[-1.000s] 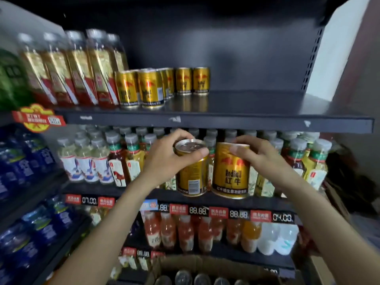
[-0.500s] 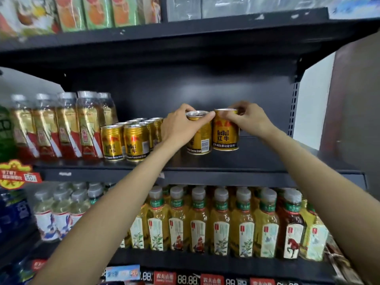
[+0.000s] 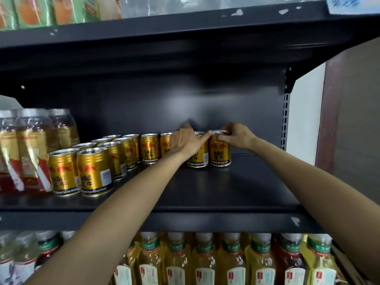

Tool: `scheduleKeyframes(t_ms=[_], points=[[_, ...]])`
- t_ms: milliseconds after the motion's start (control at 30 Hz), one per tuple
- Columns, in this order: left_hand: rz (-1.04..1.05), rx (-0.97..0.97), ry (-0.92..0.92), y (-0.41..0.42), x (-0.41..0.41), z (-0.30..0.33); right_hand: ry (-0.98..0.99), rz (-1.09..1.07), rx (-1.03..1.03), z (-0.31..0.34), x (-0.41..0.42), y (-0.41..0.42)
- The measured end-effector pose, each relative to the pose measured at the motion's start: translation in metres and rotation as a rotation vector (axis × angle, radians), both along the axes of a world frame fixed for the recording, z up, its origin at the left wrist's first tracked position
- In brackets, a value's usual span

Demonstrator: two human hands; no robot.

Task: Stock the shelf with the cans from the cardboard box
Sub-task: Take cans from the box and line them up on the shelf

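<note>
Fingers [image 3: 223, 136] of the right hand [image 3: 236, 136] are curled round the top of one gold can [image 3: 220, 153], the left hand [image 3: 184, 139] is wrapped round its neighbour [image 3: 198, 159], both cans being stood touching near the shelf's [image 3: 236, 188] back edge.

On the shelf [image 3: 236, 188] in front of you, two cans [image 3: 220, 150] stand upright side by side at the back — your left hand [image 3: 183, 140] on the left one, your right hand [image 3: 236, 135] on the right. More cans [image 3: 93, 171] stand in rows to their left, bottles [image 3: 30, 151] at far left. Another row of bottles [image 3: 205, 262] stands on the shelf below.
</note>
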State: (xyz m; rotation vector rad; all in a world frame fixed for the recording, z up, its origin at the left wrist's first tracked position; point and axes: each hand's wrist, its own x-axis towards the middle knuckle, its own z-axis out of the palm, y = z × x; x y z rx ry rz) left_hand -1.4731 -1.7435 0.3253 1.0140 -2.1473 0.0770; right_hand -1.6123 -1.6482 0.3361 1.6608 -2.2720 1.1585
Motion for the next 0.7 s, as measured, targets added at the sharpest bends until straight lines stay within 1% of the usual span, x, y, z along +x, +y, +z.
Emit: scheduleKeyframes(t_ms=[133,167,233,267,300,333,400,433,500,633,700], points=[[-0.01,-0.002,-0.063,-0.005,-0.002,-0.006,0.033,0.03,0.05,-0.007,-0.007,-0.007],[-0.017,-0.033,-0.083,-0.005,0.001,-0.005,0.046,0.041,0.067,-0.009,-0.008,-0.007],[-0.076,-0.162,-0.172,-0.007,0.011,-0.002,0.11,0.073,0.105,-0.01,-0.011,-0.004],[-0.145,-0.234,-0.236,-0.009,0.018,0.0,0.192,0.077,0.127,-0.01,-0.013,0.0],[-0.229,-0.3,-0.307,-0.011,0.026,0.002,0.332,0.058,0.139,-0.01,-0.015,0.005],[-0.309,-0.353,-0.373,-0.014,0.033,0.003,0.518,0.021,0.136,-0.009,-0.018,0.01],[-0.405,-0.405,-0.473,-0.022,0.042,0.002,0.867,-0.015,0.115,-0.009,-0.024,0.019],[-0.422,-0.411,-0.5,-0.025,0.043,0.001,0.965,-0.001,0.128,-0.01,-0.027,0.023],[-0.41,-0.422,-0.507,-0.03,0.039,-0.003,1.03,0.046,0.176,-0.014,-0.028,0.024],[-0.284,-0.492,-0.509,-0.036,0.027,-0.007,1.041,0.067,0.156,-0.02,-0.028,0.016],[-0.239,-0.494,-0.514,-0.038,0.02,-0.009,1.052,0.051,0.174,-0.02,-0.027,0.01]])
